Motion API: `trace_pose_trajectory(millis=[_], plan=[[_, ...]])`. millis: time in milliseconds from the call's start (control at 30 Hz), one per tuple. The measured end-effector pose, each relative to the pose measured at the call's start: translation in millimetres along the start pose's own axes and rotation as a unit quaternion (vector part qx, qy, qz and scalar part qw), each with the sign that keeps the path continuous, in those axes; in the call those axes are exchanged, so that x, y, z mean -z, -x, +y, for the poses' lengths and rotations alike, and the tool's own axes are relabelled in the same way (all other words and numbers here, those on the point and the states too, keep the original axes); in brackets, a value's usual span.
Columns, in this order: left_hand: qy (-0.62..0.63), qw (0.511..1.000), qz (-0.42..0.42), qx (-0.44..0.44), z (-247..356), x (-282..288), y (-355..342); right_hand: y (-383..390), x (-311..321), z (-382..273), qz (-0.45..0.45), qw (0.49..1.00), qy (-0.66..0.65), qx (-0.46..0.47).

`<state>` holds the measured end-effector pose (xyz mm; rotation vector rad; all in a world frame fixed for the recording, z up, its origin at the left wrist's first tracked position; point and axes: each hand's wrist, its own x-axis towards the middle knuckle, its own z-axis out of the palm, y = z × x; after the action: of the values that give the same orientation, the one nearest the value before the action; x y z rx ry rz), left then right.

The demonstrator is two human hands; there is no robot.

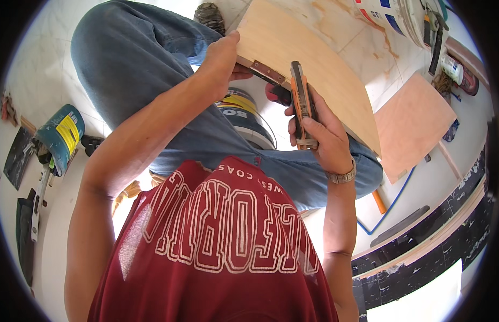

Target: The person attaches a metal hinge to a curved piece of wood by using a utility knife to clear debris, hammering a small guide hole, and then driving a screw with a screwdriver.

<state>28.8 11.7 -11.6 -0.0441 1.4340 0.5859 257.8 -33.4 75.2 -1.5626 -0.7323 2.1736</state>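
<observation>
A pale wooden panel with a curved far edge lies tilted across my lap. My left hand grips its left end, thumb on top and fingers curled underneath. Along the panel's near edge runs a brown metal hinge with screws in it. My right hand is closed round a long, narrow orange-and-black hand tool, held upright beside that edge. The tool's exact kind is unclear. Behind it, a dark red and black object is partly hidden.
A dark bucket stands between my legs. A smaller wooden board lies on the right, near a blue rod and an orange handle. A white bucket with tools stands far right; a teal tool container sits left.
</observation>
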Motion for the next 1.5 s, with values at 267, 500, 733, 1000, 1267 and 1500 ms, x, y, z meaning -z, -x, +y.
trace_pose_trajectory(millis=[267, 500, 733, 1000, 1267, 1500], plan=[[-0.005, 1.000, -0.008, -0.009, -2.7, 6.9, -7.5, 2.2, -0.3, 4.0, -0.057, 0.990, -0.126, 0.037], [0.001, 1.000, -0.009, -0.011, -1.5, 3.9, -4.9, 3.2, 2.6, 16.8, -0.031, 0.996, -0.017, 0.083], [-0.006, 1.000, -0.010, -0.014, -1.1, 2.8, -4.5, 4.2, 6.8, 27.1, 0.016, 0.997, 0.009, 0.071], [-0.007, 1.000, -0.009, -0.020, -0.9, 5.3, -3.3, 12.7, -10.0, 28.6, 0.030, 0.994, -0.092, 0.046], [-0.003, 1.000, -0.007, -0.024, -1.1, 7.3, -4.6, 15.0, -11.4, 32.1, 0.132, 0.990, 0.031, 0.042], [-0.074, 0.995, -0.037, -0.059, -1.2, 9.3, -5.2, 16.5, 15.6, 22.9, 0.168, 0.984, -0.050, 0.029]])
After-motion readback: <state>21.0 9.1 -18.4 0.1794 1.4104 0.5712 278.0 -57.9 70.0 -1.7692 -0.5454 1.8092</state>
